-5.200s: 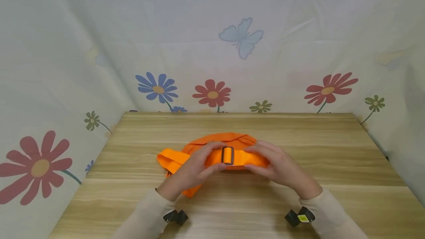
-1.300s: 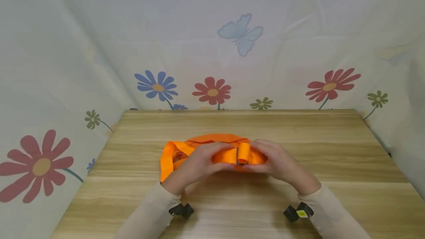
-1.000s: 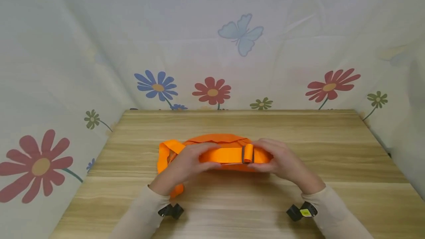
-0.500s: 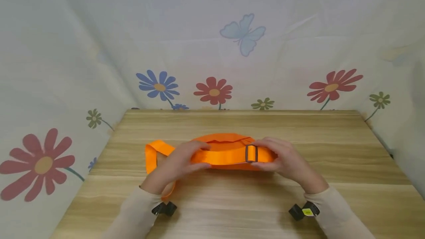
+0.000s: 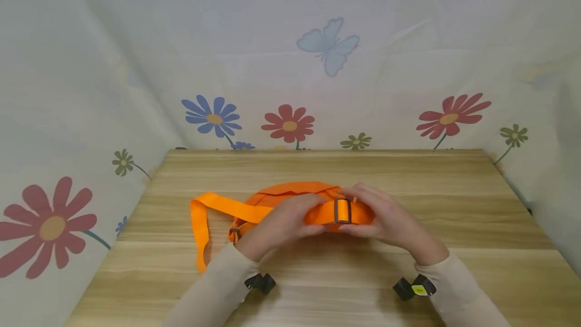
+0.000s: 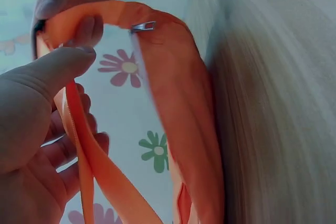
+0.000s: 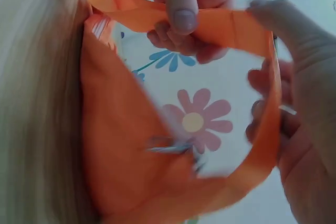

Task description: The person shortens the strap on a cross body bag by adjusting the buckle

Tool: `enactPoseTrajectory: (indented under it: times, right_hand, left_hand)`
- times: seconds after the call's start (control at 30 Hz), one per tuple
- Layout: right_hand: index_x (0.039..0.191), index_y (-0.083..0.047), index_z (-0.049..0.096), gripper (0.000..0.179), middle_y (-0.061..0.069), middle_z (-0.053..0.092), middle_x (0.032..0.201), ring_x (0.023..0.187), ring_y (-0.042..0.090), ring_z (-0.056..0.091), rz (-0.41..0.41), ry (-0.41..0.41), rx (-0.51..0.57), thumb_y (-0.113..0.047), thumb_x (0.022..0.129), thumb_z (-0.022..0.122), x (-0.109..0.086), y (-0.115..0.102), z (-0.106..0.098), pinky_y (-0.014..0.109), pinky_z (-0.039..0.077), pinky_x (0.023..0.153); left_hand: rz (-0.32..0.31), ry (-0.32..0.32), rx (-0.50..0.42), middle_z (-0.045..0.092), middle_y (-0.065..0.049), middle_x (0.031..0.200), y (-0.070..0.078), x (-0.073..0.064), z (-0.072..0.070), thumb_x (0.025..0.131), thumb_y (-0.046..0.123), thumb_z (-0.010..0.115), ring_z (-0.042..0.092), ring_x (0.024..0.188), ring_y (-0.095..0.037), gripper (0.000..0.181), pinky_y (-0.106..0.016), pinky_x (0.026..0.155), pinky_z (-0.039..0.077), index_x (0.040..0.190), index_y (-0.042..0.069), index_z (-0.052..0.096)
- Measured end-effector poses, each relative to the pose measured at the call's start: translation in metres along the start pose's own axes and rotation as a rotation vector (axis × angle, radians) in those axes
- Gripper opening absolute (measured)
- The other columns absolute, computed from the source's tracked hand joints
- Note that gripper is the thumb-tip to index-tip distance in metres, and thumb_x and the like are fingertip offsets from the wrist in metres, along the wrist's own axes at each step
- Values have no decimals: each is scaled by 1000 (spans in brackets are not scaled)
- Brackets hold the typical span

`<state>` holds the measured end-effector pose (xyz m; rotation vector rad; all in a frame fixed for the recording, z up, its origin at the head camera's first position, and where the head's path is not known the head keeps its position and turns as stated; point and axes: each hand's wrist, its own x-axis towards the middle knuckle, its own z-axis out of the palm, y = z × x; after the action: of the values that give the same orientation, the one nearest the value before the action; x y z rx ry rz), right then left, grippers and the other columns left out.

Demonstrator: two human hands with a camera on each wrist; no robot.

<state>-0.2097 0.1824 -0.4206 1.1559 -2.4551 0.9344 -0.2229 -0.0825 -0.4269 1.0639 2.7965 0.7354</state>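
An orange waist bag [image 5: 282,192] rests on the table, its zip pull [image 6: 143,26] showing in the left wrist view. Its strap [image 7: 220,27] is raised in front of the bag body. My left hand [image 5: 287,223] pinches the strap between thumb and fingers, just left of the dark slider buckle [image 5: 342,211]. On the buckle's other side my right hand [image 5: 390,220] holds the strap, thumb below and fingers above in the head view. A loose strap loop [image 5: 199,226] trails off to the left, beyond my left wrist.
The wood-grain table [image 5: 327,170] ends at a pale curtain [image 5: 254,54] printed with flowers and a butterfly. A black wrist camera [image 5: 260,283] sits on the left sleeve, another camera [image 5: 414,288] on the right.
The slider buckle has shifted right, close to my right hand. My left hand slid left along the strap, then came back right near the buckle. The loose loop now reaches further left.
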Motion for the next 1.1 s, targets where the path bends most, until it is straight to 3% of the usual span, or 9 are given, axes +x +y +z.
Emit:
enactPoseTrajectory:
  times: [0.1, 0.23, 0.43, 0.57, 0.73, 0.9, 1.1]
  right_hand:
    - [137, -12, 69, 64, -2, 72, 119, 104, 12, 65, 24, -63, -53, -31, 82, 96, 4, -5, -2, 34, 64, 88]
    - [127, -13, 72, 52, -4, 73, 115, 100, 10, 65, 26, -115, -69, -30, 84, 95, 6, -7, -3, 32, 64, 88]
    - [120, -13, 72, 47, -5, 73, 108, 95, 8, 63, -2, -67, -33, -15, 80, 96, 0, 1, -7, 32, 61, 85]
    - [122, -15, 73, 52, -7, 73, 110, 97, 7, 62, -25, -33, -17, -10, 76, 97, -6, 6, -16, 30, 60, 87]
    - [125, -16, 73, 58, -8, 74, 110, 95, 6, 61, -43, -11, -12, -6, 73, 98, -15, 12, -28, 21, 56, 85]
    - [126, -19, 72, 62, -8, 74, 114, 94, 6, 62, -6, -16, -26, -3, 72, 99, -25, 16, -38, 19, 58, 88]
    - [126, -18, 72, 63, -9, 73, 110, 89, 3, 59, 48, -5, -11, 0, 72, 98, -39, 22, -50, 16, 54, 85]
  left_hand:
    - [28, 2, 9, 73, 5, 127, 1, 1, -1, 97, 39, 83, 67, 109, -14, 50, -31, 102, 60, 139, 16, 66]
    - [26, -15, -5, 71, 7, 113, -2, -1, -2, 97, 34, 83, 63, 96, -12, 41, -25, 92, 59, 131, 18, 67]
    - [4, 5, 29, 68, 5, 100, -18, -15, -8, 93, 22, 87, 59, 87, -13, 38, -27, 84, 57, 124, 15, 66]
    - [29, 56, 84, 62, 5, 90, -32, -27, -13, 90, 20, 89, 56, 82, -13, 36, -26, 76, 53, 116, 15, 65]
    - [56, 87, 165, 65, 5, 90, -48, -39, -19, 87, 21, 90, 56, 79, -13, 38, -26, 76, 54, 116, 13, 66]
    - [-8, 60, 201, 62, 6, 87, -56, -50, -26, 88, 23, 90, 54, 76, -13, 36, -26, 72, 51, 114, 15, 67]
    - [-64, 39, 178, 55, 8, 81, -64, -61, -33, 88, 22, 89, 50, 72, -12, 31, -25, 68, 46, 108, 17, 66]
